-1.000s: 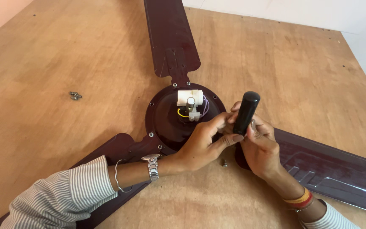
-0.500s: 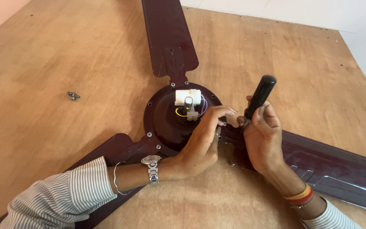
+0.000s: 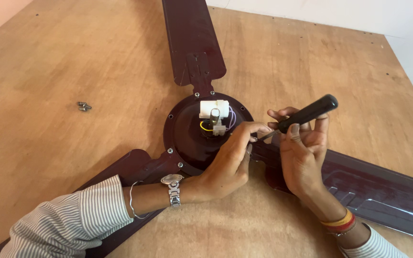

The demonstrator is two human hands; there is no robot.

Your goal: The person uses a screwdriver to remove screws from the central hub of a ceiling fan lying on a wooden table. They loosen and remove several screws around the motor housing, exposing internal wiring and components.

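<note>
A dark maroon ceiling fan (image 3: 192,138) lay flat on a wooden board (image 3: 72,62), its round motor housing (image 3: 187,129) near the middle of the view and three blades reaching out: one toward the top, one toward the lower left, one toward the lower right. At the hub stood a white terminal block (image 3: 213,109) with yellow and purple wires beside it.

A screwdriver (image 3: 302,116) with a black handle was held tilted, handle up to the right and its thin shaft slanting down to the left, toward the seam where the right-hand blade (image 3: 378,186) met the housing. The right hand (image 3: 302,153) had its fingers curled shut around the handle. The left hand (image 3: 233,160) rested on the rim of the housing, fingers bent and pinched close at the screwdriver's tip; whether they gripped a screw there could not be told.

Loose screws (image 3: 84,106) lay well apart on the board, to the left. A wristwatch (image 3: 172,184) and a thin bangle sat on the left wrist, and coloured bands (image 3: 339,222) on the right.
</note>
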